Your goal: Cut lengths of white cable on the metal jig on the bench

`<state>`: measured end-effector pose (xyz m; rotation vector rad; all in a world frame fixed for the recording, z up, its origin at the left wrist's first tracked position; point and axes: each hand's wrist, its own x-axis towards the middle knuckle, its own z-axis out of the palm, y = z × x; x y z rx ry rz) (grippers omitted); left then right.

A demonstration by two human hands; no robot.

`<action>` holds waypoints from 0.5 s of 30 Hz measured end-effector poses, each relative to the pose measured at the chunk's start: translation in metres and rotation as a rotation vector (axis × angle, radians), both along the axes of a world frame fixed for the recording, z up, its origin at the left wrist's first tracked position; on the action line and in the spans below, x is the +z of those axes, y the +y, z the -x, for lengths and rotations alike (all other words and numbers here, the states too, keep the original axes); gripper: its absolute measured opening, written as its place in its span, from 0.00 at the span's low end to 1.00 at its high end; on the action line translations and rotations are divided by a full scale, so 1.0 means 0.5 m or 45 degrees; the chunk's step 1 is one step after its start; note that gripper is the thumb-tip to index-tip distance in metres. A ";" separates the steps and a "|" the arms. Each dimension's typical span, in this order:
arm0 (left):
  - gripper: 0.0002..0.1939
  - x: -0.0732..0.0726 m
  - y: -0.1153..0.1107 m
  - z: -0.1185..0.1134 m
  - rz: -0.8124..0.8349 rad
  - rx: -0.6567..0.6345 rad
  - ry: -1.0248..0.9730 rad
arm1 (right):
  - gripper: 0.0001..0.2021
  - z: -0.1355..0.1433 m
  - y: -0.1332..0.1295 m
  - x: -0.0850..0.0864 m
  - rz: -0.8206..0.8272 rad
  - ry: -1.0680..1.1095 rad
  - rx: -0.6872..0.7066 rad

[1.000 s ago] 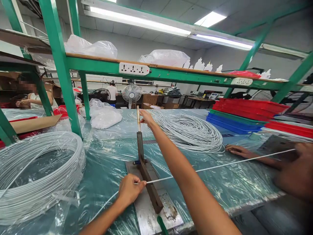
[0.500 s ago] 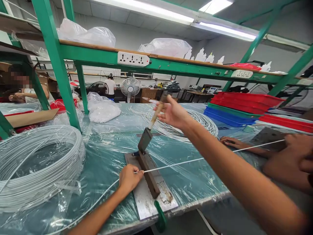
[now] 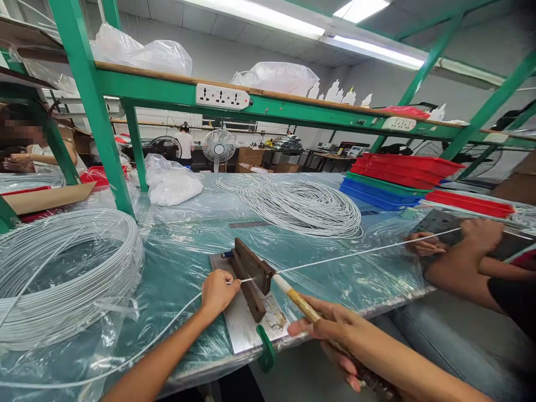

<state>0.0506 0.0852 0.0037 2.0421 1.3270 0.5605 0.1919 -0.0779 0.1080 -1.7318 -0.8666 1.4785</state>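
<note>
My left hand (image 3: 220, 291) is closed in a pinch on a white cable (image 3: 173, 328), just left of a bench-mounted lever cutter (image 3: 248, 282). From there the cable crosses the cutter and stretches up to the right, towards a co-worker's hands (image 3: 481, 237). The cutter's long handle (image 3: 305, 308) is lowered, slanting towards the table's front edge. My right hand (image 3: 335, 329) is wrapped loosely around this handle. A green clamp (image 3: 265, 349) sits at the near end of the cutter's metal base plate (image 3: 240, 330).
At the left lies a large coil of white cable (image 3: 125, 290) under clear plastic. Another cable coil (image 3: 310, 206) rests farther back. Stacked red and blue trays (image 3: 402, 167) stand at the back right. A green shelf frame (image 3: 167, 92) spans the table.
The cutter's handle has swung from upright down to the near right, with my right hand on it. My left hand stays by the cutter, pinching the cable. The co-worker's near hand has shifted slightly.
</note>
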 end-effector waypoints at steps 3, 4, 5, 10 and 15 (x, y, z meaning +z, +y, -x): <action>0.19 -0.001 0.001 0.000 -0.016 -0.002 0.006 | 0.14 0.005 0.005 -0.023 0.017 -0.133 0.086; 0.19 -0.002 0.001 0.000 -0.020 -0.001 0.007 | 0.13 0.003 0.004 -0.029 -0.012 -0.184 0.096; 0.19 -0.002 0.001 -0.001 -0.025 -0.002 0.007 | 0.13 0.001 0.003 -0.033 -0.043 -0.223 0.101; 0.19 -0.003 0.001 -0.001 -0.008 -0.012 -0.005 | 0.24 -0.009 -0.017 -0.074 -0.202 -0.283 0.017; 0.19 -0.016 0.005 0.012 0.040 0.011 -0.076 | 0.32 0.001 -0.053 -0.231 -0.317 -0.551 -0.166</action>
